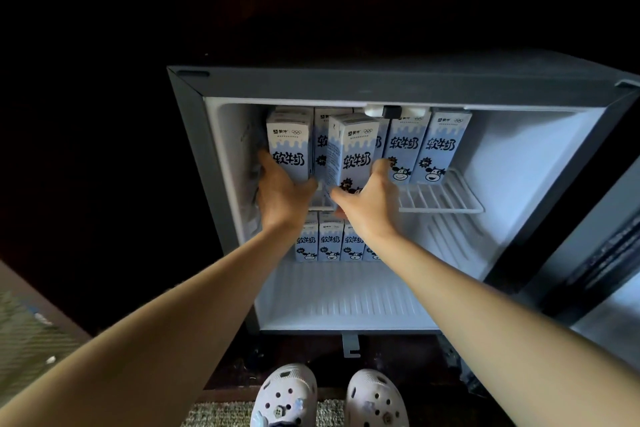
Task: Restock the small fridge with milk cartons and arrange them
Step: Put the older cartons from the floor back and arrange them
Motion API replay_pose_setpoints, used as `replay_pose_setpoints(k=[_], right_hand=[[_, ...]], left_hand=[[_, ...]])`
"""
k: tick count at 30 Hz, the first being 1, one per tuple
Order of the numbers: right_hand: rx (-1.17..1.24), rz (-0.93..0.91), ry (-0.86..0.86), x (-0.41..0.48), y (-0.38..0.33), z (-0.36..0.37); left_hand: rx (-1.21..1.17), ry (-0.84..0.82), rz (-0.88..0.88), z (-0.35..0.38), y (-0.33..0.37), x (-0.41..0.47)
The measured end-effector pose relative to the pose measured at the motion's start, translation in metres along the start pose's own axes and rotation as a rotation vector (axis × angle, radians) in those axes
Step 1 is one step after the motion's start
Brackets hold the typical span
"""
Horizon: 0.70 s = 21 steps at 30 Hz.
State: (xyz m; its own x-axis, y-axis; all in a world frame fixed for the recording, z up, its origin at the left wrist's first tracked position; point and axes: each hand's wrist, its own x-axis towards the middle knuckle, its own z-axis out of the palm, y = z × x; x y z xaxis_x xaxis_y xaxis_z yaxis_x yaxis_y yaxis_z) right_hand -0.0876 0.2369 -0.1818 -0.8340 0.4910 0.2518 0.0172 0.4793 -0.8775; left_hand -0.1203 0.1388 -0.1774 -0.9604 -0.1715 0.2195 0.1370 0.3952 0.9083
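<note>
A blue-and-white milk carton (351, 152) stands turned at a slight angle at the front of the wire shelf (443, 196), gripped low by the right hand (367, 204), thumb on one side and fingers on the other. The hand hides its base. At the shelf's left end, the left hand (282, 194) wraps around a second carton (289, 149). More cartons (440, 146) line the back of the shelf, and another row (330, 243) stands below it. The shelf sits inside a small open fridge (346, 83), its door (606, 253) swung out to the right of the shelf. Far below the shelf, two pale clogs (287, 395) stand on a woven rug (221, 414).
</note>
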Motion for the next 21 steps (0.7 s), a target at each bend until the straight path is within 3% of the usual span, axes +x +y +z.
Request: replay_pose_setpoints(k=[10, 21], right_hand=[[-0.085, -0.009, -0.158, -0.002, 0.005, 0.0], [-0.265, 0.015, -0.09, -0.007, 0.007, 0.02]], left_hand=[[-0.129, -0.357, -0.007, -0.023, -0.008, 0.003], [-0.114, -0.424, -0.022, -0.022, -0.012, 0.008]])
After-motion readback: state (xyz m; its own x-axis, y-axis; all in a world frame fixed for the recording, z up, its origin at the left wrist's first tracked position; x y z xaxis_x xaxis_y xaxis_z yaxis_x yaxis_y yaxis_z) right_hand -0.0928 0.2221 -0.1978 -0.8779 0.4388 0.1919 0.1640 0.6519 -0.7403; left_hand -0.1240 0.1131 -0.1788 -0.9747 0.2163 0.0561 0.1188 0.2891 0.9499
